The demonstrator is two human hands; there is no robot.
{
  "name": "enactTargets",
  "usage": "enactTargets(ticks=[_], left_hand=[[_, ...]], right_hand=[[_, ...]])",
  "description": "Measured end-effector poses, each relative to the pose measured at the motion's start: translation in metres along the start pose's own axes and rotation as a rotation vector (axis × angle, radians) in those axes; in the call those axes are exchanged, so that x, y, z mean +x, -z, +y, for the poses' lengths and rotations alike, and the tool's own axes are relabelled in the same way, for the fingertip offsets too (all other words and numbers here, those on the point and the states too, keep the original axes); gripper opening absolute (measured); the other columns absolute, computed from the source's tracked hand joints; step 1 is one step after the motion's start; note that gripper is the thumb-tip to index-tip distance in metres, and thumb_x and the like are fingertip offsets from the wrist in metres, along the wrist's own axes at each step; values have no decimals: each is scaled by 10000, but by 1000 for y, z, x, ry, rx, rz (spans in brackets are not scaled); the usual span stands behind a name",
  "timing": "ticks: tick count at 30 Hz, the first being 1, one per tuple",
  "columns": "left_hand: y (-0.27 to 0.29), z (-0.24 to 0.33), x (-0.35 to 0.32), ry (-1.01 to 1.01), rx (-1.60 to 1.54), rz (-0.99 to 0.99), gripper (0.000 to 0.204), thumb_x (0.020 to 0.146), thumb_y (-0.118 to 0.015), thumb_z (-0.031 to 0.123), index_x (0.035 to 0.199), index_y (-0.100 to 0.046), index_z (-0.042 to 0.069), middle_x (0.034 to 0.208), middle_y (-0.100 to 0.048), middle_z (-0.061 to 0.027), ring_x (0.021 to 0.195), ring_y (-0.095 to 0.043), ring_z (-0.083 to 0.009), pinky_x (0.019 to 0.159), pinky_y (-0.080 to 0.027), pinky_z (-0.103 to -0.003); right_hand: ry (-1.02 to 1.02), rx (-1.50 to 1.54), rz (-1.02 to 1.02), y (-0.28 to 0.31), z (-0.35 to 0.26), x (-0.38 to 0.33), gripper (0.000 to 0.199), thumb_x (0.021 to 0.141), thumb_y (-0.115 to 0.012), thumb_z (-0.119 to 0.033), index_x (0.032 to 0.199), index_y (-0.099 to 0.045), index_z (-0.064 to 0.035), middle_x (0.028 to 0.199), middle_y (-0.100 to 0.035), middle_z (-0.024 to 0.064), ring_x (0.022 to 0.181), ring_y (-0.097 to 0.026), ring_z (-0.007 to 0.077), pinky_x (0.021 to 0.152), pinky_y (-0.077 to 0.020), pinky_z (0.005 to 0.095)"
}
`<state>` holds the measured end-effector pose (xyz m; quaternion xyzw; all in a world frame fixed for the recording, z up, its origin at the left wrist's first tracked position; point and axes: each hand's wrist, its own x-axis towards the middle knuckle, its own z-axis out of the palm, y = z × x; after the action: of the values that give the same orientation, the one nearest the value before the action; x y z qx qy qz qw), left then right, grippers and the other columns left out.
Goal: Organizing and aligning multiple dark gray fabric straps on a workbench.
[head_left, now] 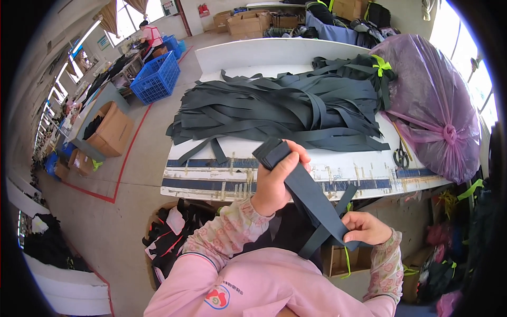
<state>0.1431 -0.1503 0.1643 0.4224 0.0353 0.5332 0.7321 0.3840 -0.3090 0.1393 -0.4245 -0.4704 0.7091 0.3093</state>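
My left hand (275, 182) is closed around the upper end of a bundle of dark grey fabric strips (317, 203), whose stacked ends stick out above the fingers. Toward my right the strips hang down at a slant, some with loose ends splayed apart. My right hand (368, 228) pinches the bundle's lower part between thumb and fingers. Beyond my hands, a large heap of similar dark strips (280, 108) lies across the white table (211, 62). At its far right end, a bunch is tied with a neon yellow ribbon (381, 65).
A stuffed purple plastic bag (433, 100) leans on the table's right side, near black-handled scissors (401, 157). A carton of dark and pink cloth (171, 227) stands below the table's front edge. Far left are a blue crate (157, 79), a cardboard box (112, 129) and another person (152, 37).
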Motion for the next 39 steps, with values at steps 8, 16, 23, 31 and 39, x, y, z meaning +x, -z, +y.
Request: enactTargets(ticks=[8,16,23,31,39], left_hand=[[-41,12,45,28,10,-97,180,1024,-561,225,1013,-571,46,898,-636,-95,804,-674,-221,782,-551,-359],[-175,24,99,84,265,-568,244,1045,-520,236,981,-597,14,906,-622,-84,834,-669,-214,823,-586,-414],[-278,19,107,52,444,-681,313,966,-653,293,878,-668,-6,777,-665,-90,676,-662,-168,618,-533,-285],[-297,23,111,-38,627,-695,311,960,-662,290,865,-670,-7,764,-666,-82,666,-659,-165,632,-533,-285],[-291,10,112,58,619,-643,264,977,-649,250,860,-653,13,762,-661,-69,663,-660,-163,636,-537,-288]], right_hand=[[88,-68,555,74,29,-141,254,867,-746,-100,1047,-576,-44,689,-557,-60,563,-490,-1,514,-348,167],[149,-808,1285,94,69,-147,188,876,-717,-125,979,-625,3,787,-634,64,725,-597,166,700,-496,305],[900,-546,740,9,-47,-75,1254,680,-920,-414,1592,-116,-105,1505,-403,172,1390,-413,274,1152,-318,434],[898,-425,773,-19,-79,-93,947,828,-750,-84,1577,-171,-106,1341,-542,138,1225,-545,197,1017,-436,341],[770,-1173,1535,12,-54,-141,601,726,-483,168,1279,-580,-46,1130,-647,191,1032,-652,335,864,-518,405]])
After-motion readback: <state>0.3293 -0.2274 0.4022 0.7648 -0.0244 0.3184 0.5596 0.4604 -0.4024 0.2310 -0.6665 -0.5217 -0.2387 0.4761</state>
